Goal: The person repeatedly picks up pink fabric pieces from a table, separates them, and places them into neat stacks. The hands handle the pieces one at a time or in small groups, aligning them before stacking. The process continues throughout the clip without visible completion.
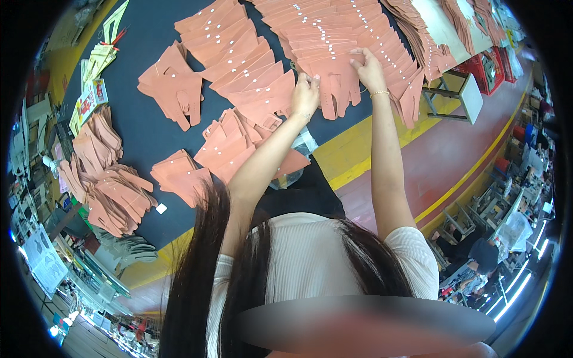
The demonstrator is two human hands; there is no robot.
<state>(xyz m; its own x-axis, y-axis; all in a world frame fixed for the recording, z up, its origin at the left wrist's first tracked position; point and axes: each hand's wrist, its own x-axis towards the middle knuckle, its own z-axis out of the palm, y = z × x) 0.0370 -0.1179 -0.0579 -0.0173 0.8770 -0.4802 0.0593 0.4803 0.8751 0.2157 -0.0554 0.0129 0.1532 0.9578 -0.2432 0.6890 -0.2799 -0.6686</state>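
Note:
Overlapping salmon-coloured cut pieces (335,74), flat like leather or fabric and with small white stickers, lie fanned in rows on a dark table. My left hand (305,95) is closed, its fingers curled at the left edge of the front piece in the middle row. What lies under those fingertips is partly hidden. On the right side of the same row, my right hand (370,70) rests with thumb and fingers apart, touching the pieces. Another fanned row (245,71) lies left of my left hand, and a smaller stack (224,146) sits beneath my left forearm.
A separate pile (173,86) and a loose heap of salmon pieces (107,179) lie toward the left of the dark table (140,131). Yellowish papers (98,59) and red-handled tools are at the far left edge. A white stool (470,98) and red crates (484,71) stand to the right.

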